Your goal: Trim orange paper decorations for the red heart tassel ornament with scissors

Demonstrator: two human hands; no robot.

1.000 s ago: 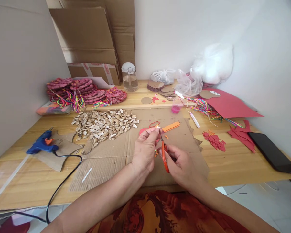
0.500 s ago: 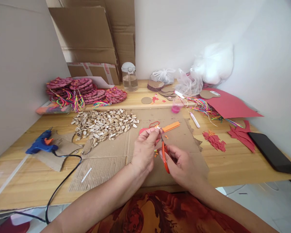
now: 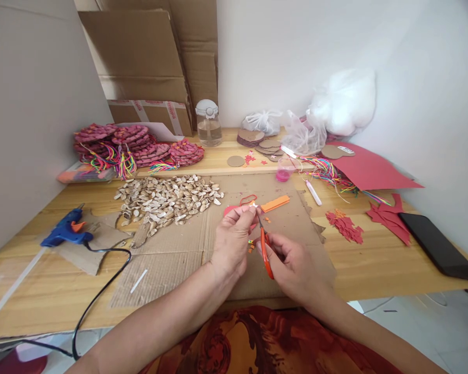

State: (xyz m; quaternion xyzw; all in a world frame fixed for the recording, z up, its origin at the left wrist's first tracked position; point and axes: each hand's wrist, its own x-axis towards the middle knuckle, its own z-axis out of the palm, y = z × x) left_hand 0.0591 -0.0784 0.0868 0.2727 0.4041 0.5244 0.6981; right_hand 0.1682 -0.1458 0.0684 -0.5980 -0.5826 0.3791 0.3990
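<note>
My left hand [image 3: 234,236] pinches a small piece of paper [image 3: 253,204], whitish with some orange, between thumb and fingertips. Orange-handled scissors [image 3: 265,254] are gripped in my right hand [image 3: 290,262], their blades pointing up at the paper piece. Whether the blades touch it is hard to tell. Just beyond lies a folded orange strip [image 3: 275,203] on the cardboard sheet [image 3: 171,272]. Tiny orange scraps [image 3: 267,220] are scattered below the strip. Something red lies partly hidden behind my left hand.
Peanut shells [image 3: 171,200] are heaped left of my hands. A blue glue gun [image 3: 67,227] with a black cord lies farther left. Red paper scraps [image 3: 345,226] and a phone [image 3: 440,244] are on the right. Behind stand a bottle [image 3: 209,124] and decorated discs [image 3: 132,136].
Almost nothing differs. My right hand and the scissors have shifted very slightly; my left hand keeps its pinch on the paper piece.
</note>
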